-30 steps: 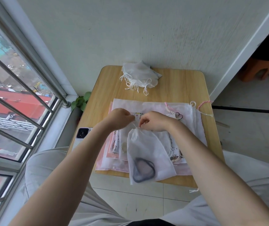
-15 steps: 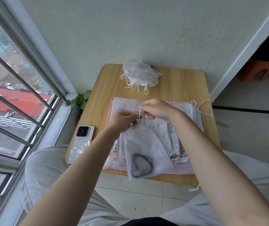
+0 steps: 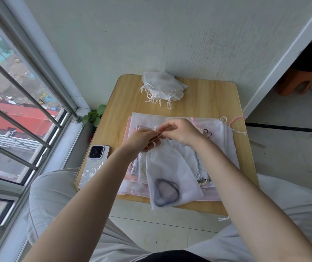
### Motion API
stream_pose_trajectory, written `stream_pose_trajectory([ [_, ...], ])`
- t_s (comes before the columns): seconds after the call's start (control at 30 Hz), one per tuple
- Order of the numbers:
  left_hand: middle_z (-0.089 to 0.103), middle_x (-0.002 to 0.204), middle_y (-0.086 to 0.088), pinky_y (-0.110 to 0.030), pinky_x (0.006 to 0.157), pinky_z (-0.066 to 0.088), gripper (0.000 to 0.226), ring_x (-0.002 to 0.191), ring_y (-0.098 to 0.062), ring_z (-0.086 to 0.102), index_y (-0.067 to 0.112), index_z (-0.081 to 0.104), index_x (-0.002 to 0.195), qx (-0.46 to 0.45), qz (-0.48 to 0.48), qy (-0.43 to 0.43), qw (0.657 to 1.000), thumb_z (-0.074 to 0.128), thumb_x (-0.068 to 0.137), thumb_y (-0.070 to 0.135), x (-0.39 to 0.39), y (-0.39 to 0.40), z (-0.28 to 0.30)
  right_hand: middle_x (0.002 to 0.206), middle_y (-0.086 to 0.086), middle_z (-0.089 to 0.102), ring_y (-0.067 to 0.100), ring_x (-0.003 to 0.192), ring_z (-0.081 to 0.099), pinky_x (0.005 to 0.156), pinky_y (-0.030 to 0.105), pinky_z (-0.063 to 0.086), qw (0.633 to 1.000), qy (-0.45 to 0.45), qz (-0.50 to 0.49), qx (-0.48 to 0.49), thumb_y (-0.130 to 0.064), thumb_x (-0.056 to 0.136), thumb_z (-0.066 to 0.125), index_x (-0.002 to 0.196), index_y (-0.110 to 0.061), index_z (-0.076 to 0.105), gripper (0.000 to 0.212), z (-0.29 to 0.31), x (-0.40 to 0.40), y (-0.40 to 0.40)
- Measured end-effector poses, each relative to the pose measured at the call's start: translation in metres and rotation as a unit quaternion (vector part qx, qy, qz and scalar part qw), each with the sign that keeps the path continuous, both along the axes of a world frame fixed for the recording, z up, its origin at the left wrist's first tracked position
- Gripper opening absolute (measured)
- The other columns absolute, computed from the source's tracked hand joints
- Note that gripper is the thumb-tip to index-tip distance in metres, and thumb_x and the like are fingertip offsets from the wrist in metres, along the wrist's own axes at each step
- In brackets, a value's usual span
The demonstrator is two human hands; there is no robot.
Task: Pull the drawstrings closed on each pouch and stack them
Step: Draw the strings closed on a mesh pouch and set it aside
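Wooden table (image 3: 208, 103) holds phone (image 3: 94, 163), pouch pile (image 3: 161, 86); hands pinch drawstring (image 3: 156, 130).

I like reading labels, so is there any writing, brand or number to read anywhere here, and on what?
None can be read.
Flat bags under the hands: small dark printed figures, too blurred to tell if any are letters.
Phone: patterned back, no legible brand.
Pouch being tied: plain.
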State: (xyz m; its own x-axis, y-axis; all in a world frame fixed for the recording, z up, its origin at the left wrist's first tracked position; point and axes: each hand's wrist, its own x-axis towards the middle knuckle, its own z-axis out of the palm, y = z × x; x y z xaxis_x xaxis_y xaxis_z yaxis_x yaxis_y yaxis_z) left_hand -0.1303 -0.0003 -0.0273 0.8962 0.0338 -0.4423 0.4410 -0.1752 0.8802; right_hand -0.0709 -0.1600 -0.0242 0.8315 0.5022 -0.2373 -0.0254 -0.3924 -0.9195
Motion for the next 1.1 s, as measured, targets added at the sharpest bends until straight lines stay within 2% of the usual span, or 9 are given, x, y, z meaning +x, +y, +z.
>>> stream_pose_trajectory([
  [0.13,0.064,0.068,0.001,-0.026,0.049,0.026,0.029,0.051,-0.013,0.043,0.010,0.072,0.083,-0.001,-0.003,0.007,1.000,0.050,0.097,0.025,-0.001,0.002,0.001,0.076,0.003,0.072,0.010,0.069,0.068,0.077,0.028,0.057,0.999,-0.040,-0.019,-0.016,0.000,0.080,0.074,0.082,-0.014,0.071,0.014,-0.008,-0.004,0.000],
  [0.27,0.067,0.076,-0.003,-0.027,0.054,0.030,0.024,0.057,-0.014,0.046,0.010,0.071,0.086,-0.004,-0.002,-0.003,1.000,0.057,0.095,0.027,-0.001,0.005,-0.002,0.076,0.005,0.068,0.013,0.064,0.064,0.072,0.030,0.056,0.998,-0.045,0.008,-0.039,-0.001,0.088,0.066,0.087,-0.008,0.063,0.008,-0.005,-0.003,-0.002],
  [0.47,0.065,0.068,0.002,-0.025,0.055,0.032,0.026,0.053,-0.011,0.045,0.009,0.072,0.077,0.020,0.048,-0.022,0.998,0.063,0.093,0.027,-0.001,0.006,-0.004,0.089,0.007,0.069,0.017,0.079,0.064,0.077,0.030,0.054,0.998,0.061,0.008,-0.025,-0.007,0.098,0.051,0.096,-0.008,0.054,0.004,0.000,-0.005,-0.008],
  [0.57,0.060,0.068,-0.006,-0.027,0.056,0.034,0.028,0.055,-0.013,0.044,0.010,0.070,0.069,0.039,0.047,-0.038,0.997,0.066,0.091,0.026,-0.001,0.005,-0.006,0.092,0.007,0.069,0.019,0.087,0.065,0.084,0.034,0.053,0.995,0.095,-0.024,0.008,-0.010,0.095,0.056,0.093,-0.012,0.053,0.004,-0.002,-0.007,-0.008],
  [0.63,0.058,0.066,-0.007,-0.024,0.053,0.034,0.025,0.054,-0.012,0.043,0.013,0.067,0.067,0.040,0.037,-0.059,0.997,0.067,0.091,0.020,-0.001,0.002,-0.007,0.095,0.007,0.068,0.017,0.091,0.065,0.090,0.035,0.052,0.997,0.069,-0.029,0.019,-0.011,0.088,0.066,0.096,-0.014,0.053,0.015,-0.004,-0.010,-0.007],
  [0.77,0.063,0.062,0.005,-0.014,0.050,0.041,0.018,0.052,-0.004,0.055,0.015,0.059,0.080,0.022,0.074,-0.081,0.994,0.077,0.083,0.013,0.002,-0.002,-0.009,0.095,0.007,0.073,0.020,0.092,0.070,0.088,0.032,0.053,1.000,0.016,-0.008,0.019,-0.004,0.081,0.074,0.088,-0.017,0.053,0.026,-0.005,-0.016,-0.003],
  [0.83,0.067,0.067,0.002,-0.013,0.055,0.045,0.019,0.056,-0.002,0.061,0.012,0.061,0.081,0.036,0.079,-0.088,0.992,0.080,0.080,0.013,0.003,-0.003,-0.011,0.083,0.000,0.074,0.013,0.081,0.069,0.082,0.031,0.053,1.000,-0.021,-0.017,-0.016,-0.003,0.078,0.076,0.081,-0.017,0.054,0.026,-0.006,-0.015,-0.002],
  [0.93,0.068,0.066,-0.001,-0.013,0.051,0.043,0.016,0.055,-0.004,0.061,0.003,0.067,0.083,0.056,0.077,-0.090,0.991,0.079,0.080,0.013,0.004,-0.003,-0.008,0.059,-0.016,0.068,-0.006,0.061,0.061,0.067,0.017,0.048,0.997,-0.049,-0.030,-0.042,-0.002,0.076,0.077,0.075,-0.015,0.056,0.025,-0.004,-0.015,-0.001],
  [1.1,0.073,0.075,-0.010,-0.016,0.056,0.048,0.020,0.061,-0.008,0.062,0.002,0.076,0.083,0.063,0.075,-0.064,0.993,0.077,0.082,0.022,0.004,-0.003,-0.004,0.064,0.001,0.070,0.019,0.067,0.068,0.065,0.031,0.051,0.991,-0.107,-0.043,-0.065,-0.004,0.077,0.075,0.072,-0.019,0.053,0.027,-0.005,-0.017,0.001],
])
